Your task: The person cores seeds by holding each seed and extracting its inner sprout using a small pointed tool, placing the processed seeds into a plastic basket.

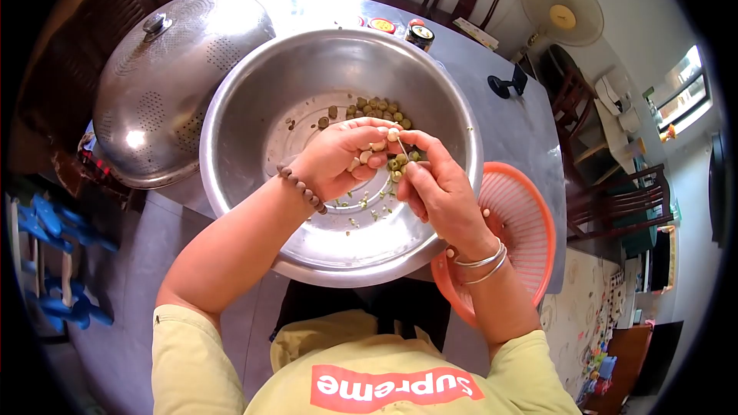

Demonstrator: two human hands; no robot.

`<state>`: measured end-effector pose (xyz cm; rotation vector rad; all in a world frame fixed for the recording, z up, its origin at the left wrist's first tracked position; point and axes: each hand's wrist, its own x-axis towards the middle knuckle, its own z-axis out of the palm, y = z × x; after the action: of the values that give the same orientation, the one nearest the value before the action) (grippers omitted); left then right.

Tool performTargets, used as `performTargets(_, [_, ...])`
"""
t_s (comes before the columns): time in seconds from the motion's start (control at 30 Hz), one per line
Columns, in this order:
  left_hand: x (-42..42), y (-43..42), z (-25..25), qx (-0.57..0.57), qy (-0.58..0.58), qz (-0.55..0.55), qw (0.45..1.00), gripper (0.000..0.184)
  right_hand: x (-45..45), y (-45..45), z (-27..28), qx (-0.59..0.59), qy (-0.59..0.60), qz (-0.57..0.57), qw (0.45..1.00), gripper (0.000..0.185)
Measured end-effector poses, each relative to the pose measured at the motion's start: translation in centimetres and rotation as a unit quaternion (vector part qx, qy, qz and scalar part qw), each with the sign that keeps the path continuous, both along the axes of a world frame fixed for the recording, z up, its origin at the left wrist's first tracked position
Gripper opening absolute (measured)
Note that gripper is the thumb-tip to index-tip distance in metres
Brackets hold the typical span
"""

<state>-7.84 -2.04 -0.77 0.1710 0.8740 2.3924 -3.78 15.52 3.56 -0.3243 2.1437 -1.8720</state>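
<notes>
Both hands are over a large steel basin (254, 223). My left hand (338, 157), with a beaded bracelet, is curled around several pale round seeds (365, 157) in its palm and fingers. One pale seed (393, 134) sits between the fingertips of both hands. My right hand (438, 180), wearing bangles, pinches a thin stick (404, 151) whose tip is at that seed. Green-brown round pieces (380, 107) lie in the basin beyond the hands, and more green ones (398, 163) are below the fingers. Small green scraps (369, 204) are scattered on its bottom.
An orange-red plastic basket (534, 242) stands right of the basin, partly behind my right forearm. A domed perforated steel lid (177, 84) is at the left. Jars (419, 34) and a black stand (507, 86) are on the grey table (500, 131). Blue stools (61, 223) are at far left.
</notes>
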Motion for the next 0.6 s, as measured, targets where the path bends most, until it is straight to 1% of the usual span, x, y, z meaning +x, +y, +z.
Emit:
performTargets(0.37, [0.6, 0.5, 0.3, -0.052, -0.010, -0.011, 0.999, 0.020, 0.4, 0.8, 0.1, 0.032, -0.010, 0.002, 0.999, 0.027])
performTargets(0.47, [0.5, 0.6, 0.0, -0.040, -0.001, -0.037, 0.999, 0.020, 0.6, 1.0, 0.2, 0.029, -0.019, 0.003, 0.999, 0.026])
performTargets(0.6, [0.8, 0.7, 0.1, -0.053, -0.011, -0.032, 0.998, 0.020, 1.0, 1.4, 0.0, 0.051, -0.009, 0.005, 0.999, 0.027])
